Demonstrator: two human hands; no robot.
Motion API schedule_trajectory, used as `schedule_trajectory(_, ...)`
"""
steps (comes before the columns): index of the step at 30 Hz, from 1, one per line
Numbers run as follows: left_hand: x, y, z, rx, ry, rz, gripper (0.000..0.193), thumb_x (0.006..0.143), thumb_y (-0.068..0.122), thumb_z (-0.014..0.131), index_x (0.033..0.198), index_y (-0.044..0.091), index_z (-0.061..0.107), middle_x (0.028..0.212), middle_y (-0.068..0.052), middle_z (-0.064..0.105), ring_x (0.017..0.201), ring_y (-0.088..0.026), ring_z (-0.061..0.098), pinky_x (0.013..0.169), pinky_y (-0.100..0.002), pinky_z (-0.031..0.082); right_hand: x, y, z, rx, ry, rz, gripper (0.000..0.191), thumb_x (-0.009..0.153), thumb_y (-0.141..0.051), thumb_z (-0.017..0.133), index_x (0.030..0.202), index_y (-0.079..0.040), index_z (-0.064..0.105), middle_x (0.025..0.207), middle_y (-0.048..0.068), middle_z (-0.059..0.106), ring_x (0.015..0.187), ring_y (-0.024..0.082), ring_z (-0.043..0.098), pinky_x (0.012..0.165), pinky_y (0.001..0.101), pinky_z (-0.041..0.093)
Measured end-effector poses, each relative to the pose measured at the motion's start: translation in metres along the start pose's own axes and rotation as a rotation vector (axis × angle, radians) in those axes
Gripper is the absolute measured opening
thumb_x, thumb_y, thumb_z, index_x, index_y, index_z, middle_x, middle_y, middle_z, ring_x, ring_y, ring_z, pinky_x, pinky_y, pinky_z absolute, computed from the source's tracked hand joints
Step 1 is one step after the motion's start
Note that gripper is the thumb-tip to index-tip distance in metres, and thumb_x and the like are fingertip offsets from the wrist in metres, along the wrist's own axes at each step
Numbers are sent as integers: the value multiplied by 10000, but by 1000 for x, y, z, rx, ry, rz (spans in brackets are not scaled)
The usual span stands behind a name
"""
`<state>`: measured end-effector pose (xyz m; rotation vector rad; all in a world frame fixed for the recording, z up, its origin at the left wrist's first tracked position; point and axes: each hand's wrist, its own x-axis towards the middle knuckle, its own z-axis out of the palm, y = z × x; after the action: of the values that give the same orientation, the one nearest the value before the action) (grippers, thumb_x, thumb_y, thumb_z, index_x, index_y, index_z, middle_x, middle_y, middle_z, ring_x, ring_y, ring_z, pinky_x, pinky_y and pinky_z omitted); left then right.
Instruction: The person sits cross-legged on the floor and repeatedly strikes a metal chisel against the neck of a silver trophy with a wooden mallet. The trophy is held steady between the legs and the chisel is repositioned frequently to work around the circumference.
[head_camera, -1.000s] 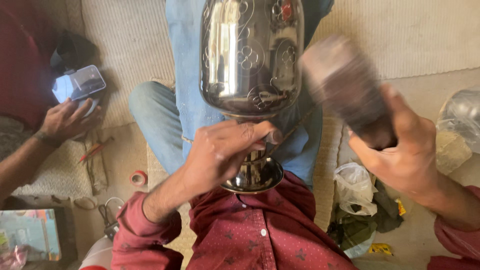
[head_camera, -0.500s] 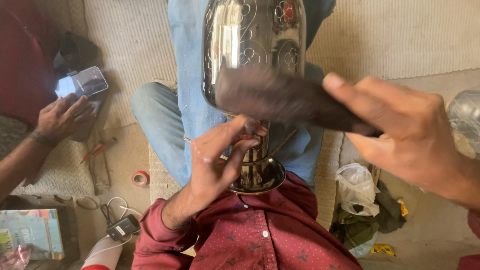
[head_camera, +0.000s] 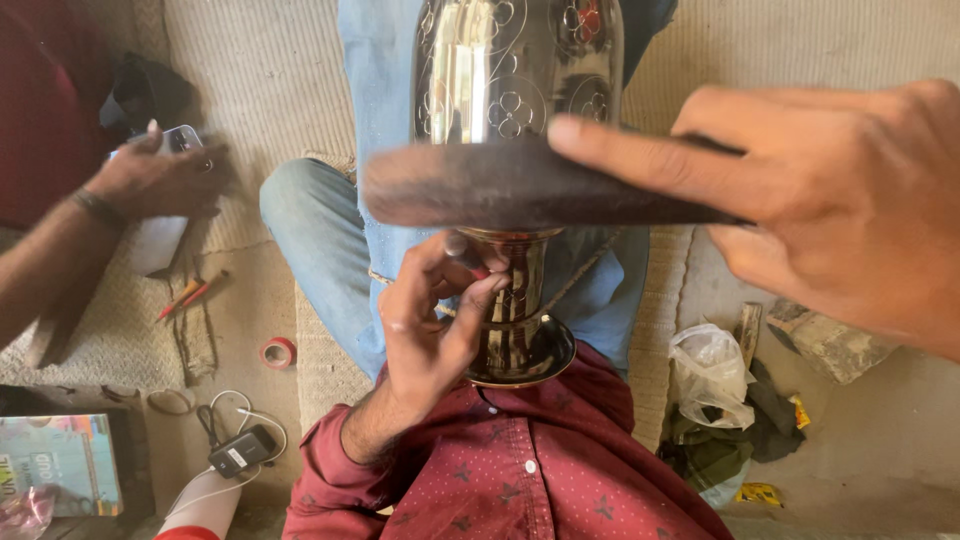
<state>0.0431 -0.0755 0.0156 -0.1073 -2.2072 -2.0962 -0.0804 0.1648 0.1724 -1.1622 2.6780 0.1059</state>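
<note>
A shiny engraved metal vase (head_camera: 515, 80) lies along my lap, its round foot (head_camera: 525, 355) against my red shirt. My left hand (head_camera: 430, 320) is at the vase's narrow stem, pinching a small thin tool (head_camera: 470, 262) between thumb and fingers against the metal. My right hand (head_camera: 830, 200) is raised close to the camera and grips a dark, flat wooden block (head_camera: 520, 185) held across the vase, just above my left hand.
Another person's hand (head_camera: 150, 175) holds a phone (head_camera: 165, 215) at the left on the woven mat. Pencils (head_camera: 190, 293), a red tape roll (head_camera: 278, 352), a charger with cable (head_camera: 240, 450) and a plastic bag (head_camera: 710, 370) lie around me.
My right hand has swung the dark block from the right to across the vase, closer to the camera. My left hand stayed at the stem. The other person's hand shifted over the phone.
</note>
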Motion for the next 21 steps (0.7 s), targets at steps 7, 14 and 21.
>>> schedule_trajectory(7, -10, -9, 1, -124, 45, -97, 433, 969, -130, 683, 1321, -14, 458, 1080, -132, 684, 949, -155, 719, 844, -273, 626, 10, -3, -11, -207, -148, -106, 1045, 692, -133, 743, 1607, -466, 364, 740, -18, 511, 600, 130, 580, 491, 332, 498)
schedule_trajectory(14, -17, -18, 3, -173, 70, -93, 475, 969, -159, 668, 1327, -2, 399, 1126, -161, 636, 1014, -199, 695, 890, -331, 636, 8, -9, -17, -214, -6, -153, 1018, 658, -136, 737, 1593, -417, 447, 726, -12, 444, 601, 143, 524, 525, 310, 486)
schedule_trajectory(21, -19, -23, 3, -228, 82, -74, 508, 966, -146, 686, 1307, 28, 352, 1134, -148, 627, 1049, -192, 690, 909, -325, 649, 14, -12, -21, -240, -25, -171, 1027, 640, -116, 731, 1584, -403, 448, 725, -29, 432, 584, 131, 507, 532, 299, 486)
